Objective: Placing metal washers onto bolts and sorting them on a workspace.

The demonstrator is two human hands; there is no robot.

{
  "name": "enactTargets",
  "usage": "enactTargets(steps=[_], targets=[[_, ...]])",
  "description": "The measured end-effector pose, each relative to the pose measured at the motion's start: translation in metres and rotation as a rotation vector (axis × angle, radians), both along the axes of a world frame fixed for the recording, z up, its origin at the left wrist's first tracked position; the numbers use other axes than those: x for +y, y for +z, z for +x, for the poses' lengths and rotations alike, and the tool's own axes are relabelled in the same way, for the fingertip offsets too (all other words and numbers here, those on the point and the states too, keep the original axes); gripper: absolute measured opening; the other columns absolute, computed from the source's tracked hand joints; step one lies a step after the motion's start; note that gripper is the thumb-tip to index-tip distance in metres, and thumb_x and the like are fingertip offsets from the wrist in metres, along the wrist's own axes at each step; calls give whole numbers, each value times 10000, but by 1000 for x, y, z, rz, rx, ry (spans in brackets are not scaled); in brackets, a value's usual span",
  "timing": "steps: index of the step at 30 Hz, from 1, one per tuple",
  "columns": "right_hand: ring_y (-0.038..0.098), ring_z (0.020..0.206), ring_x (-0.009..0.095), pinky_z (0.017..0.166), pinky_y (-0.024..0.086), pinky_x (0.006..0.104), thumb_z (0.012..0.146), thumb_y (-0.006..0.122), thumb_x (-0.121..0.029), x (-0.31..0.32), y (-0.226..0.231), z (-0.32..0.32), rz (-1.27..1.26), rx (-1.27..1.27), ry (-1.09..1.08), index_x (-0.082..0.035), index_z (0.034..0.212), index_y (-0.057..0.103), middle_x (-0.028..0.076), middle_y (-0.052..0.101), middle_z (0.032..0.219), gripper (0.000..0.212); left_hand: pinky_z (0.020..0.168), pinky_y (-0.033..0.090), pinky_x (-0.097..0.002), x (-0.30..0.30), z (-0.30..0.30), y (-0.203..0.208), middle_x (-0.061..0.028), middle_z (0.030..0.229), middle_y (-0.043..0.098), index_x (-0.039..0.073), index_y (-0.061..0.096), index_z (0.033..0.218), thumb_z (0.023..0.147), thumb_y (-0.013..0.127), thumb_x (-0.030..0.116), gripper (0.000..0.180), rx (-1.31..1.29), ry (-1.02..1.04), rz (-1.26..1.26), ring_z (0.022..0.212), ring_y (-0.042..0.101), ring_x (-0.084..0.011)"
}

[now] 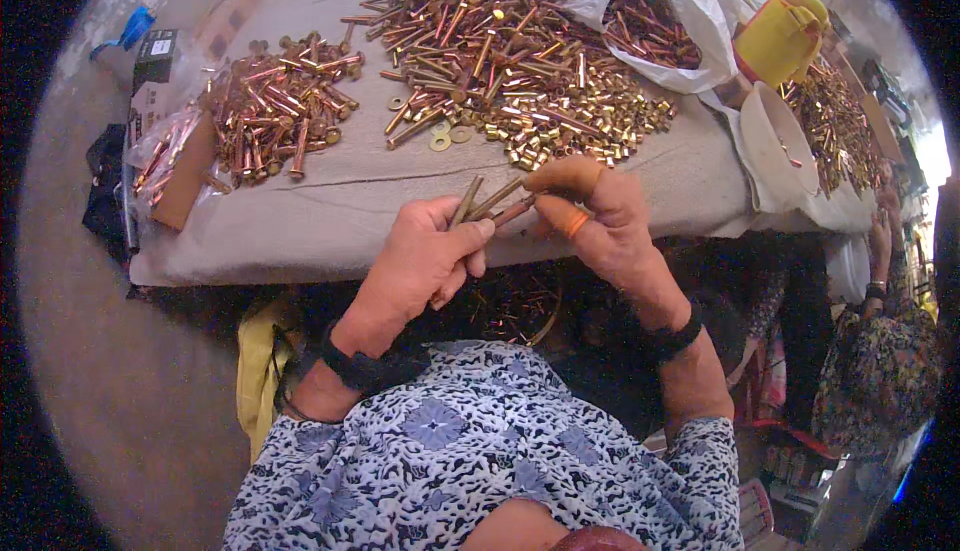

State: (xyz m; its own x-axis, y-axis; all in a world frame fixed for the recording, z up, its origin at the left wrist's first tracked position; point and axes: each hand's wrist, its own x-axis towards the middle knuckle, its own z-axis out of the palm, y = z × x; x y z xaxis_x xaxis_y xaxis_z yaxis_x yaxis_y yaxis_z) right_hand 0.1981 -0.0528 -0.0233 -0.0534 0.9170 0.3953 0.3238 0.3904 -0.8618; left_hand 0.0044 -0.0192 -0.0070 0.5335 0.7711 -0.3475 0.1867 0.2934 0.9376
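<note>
My left hand (420, 256) is closed around several long brass-coloured bolts (497, 198) that fan out to the upper right. The thumb and a finger of my right hand (618, 226), both in orange finger covers, close on the tip of one bolt; any small part between them is hidden. Just beyond my hands lies a heap of short gold sleeves (570, 116). Flat washers (440, 139) lie at its left side. A large pile of loose bolts (470, 21) spreads behind the sleeves.
A smaller pile of bolts (285, 106) sits at the left of the cloth-covered table (350, 221), beside a cardboard flap (187, 173). On the right are a white sack (690, 11), a yellow container (782, 36) and a white bowl (775, 136). Another person's arm (880, 241) shows far right.
</note>
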Motion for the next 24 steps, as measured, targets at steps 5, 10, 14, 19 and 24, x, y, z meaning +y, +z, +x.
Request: enactTargets(steps=[5,10,14,19,24], targets=[[603,731,243,643,469,309,779,603,-131,-1,1,0,-41,-55,-42,-21,885,600,115,615,784,153,277,275,-205,0,0,3,-26,533,512,9,555,830,843,523,147,142,15,7,32,313,383,-55],[606,708,251,631,469,320,798,593,-196,-1,7,0,-78,-249,-91,-14,877,599,122,618,763,198,297,302,-218,-3,4,-2,-10,522,505,17,560,800,844,515,149,146,135,50,212,339,402,-56],[598,653,246,574,453,341,808,579,-203,1,0,-4,23,-69,-101,-16,808,605,129,603,692,189,298,301,-213,-2,4,-1,-6,521,502,19,559,800,846,512,148,144,142,74,187,341,402,-54],[581,634,200,571,454,325,815,568,-197,3,-7,-1,0,-79,-89,-12,820,605,131,585,668,189,291,278,-202,0,1,-1,-7,529,513,35,552,802,840,527,165,138,45,61,145,327,386,-49],[554,637,180,563,440,314,806,583,-180,-2,9,-4,-231,-133,-234,-17,826,597,125,578,713,165,286,261,-198,-1,0,-2,-6,539,519,35,571,851,835,537,174,144,54,64,162,323,377,-46]])
